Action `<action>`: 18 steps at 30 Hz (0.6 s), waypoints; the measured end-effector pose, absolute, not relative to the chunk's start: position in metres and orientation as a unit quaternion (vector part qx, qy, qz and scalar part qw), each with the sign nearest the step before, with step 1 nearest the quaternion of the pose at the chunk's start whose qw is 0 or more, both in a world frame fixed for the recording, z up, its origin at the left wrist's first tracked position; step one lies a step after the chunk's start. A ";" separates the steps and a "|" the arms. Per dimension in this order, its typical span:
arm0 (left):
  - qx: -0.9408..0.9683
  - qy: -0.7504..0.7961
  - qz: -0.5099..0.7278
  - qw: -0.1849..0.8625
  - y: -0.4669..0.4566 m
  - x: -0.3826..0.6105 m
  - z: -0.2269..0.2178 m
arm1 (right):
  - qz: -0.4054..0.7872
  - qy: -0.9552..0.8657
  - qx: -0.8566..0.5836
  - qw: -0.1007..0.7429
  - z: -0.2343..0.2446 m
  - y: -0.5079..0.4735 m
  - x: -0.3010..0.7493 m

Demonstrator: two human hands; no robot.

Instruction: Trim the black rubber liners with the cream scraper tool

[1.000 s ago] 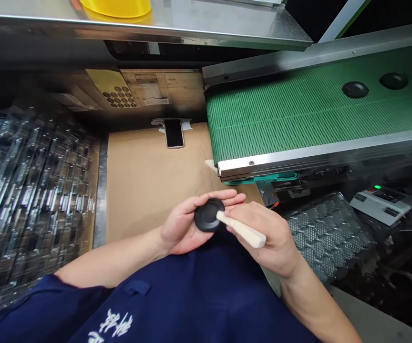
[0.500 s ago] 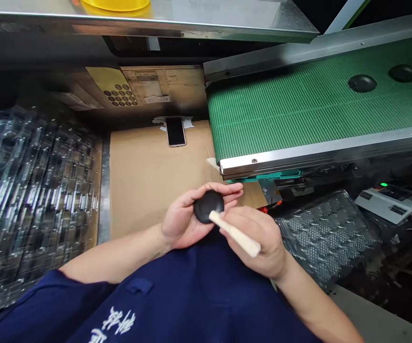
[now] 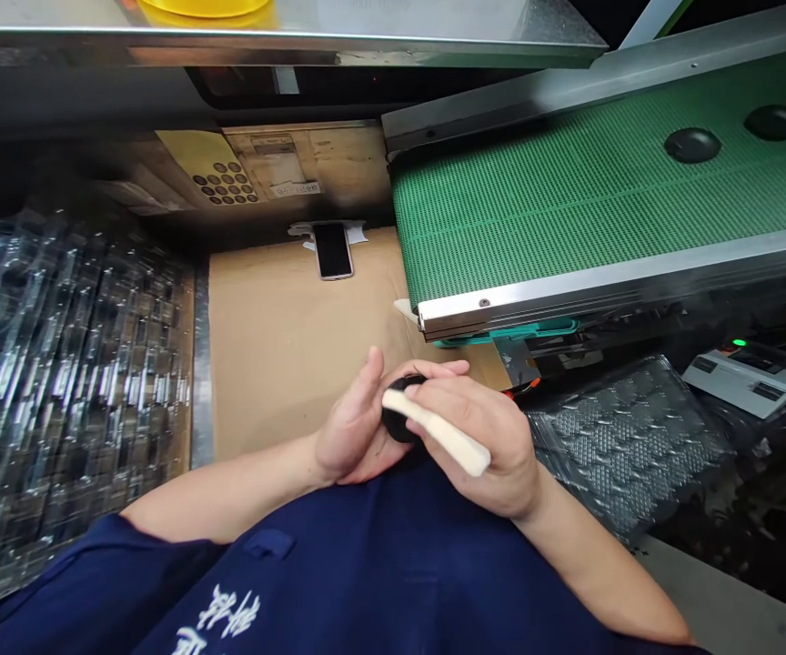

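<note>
A round, smooth black disc [image 3: 397,424] rests in the cupped palm of my left hand [image 3: 357,431], whose thumb is raised away from it. My right hand [image 3: 495,432] is closed around a cream-coloured swab-like stick [image 3: 448,437] with a blunt, thick end. The stick's far tip lies over the disc, and the right fingertips are at the disc's upper right, covering part of it. Both hands are close in front of my dark blue shirt, above the near edge of a brown cardboard sheet [image 3: 284,355].
A green conveyor belt [image 3: 536,209] with metal rails runs to the right, carrying black discs [image 3: 691,145]. On the cardboard lies a phone [image 3: 334,251]. Stacked clear plastic trays [image 3: 85,382] stand left; another tray [image 3: 631,437] and a grey device [image 3: 748,375] sit right. A metal shelf edge [image 3: 284,53] crosses above.
My left thumb has lifted off the disc. My right hand has shifted slightly left with the stick, now covering more of the disc, which sits a little further right and lower.
</note>
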State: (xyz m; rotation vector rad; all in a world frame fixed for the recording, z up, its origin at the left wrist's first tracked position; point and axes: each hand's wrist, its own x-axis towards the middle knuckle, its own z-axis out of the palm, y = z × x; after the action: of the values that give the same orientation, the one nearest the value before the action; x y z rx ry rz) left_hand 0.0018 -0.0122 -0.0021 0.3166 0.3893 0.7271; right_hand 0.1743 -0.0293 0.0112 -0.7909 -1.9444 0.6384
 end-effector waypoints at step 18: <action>0.135 0.174 0.416 0.882 0.001 -0.002 0.007 | 0.083 -0.909 -0.244 0.326 -0.013 -0.027 0.159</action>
State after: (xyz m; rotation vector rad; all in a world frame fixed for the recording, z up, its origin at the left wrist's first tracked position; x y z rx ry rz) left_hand -0.0024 0.0015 0.0074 0.2822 0.3615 0.8668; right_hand 0.1586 -0.0269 -0.0132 -0.6406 -2.3832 0.2166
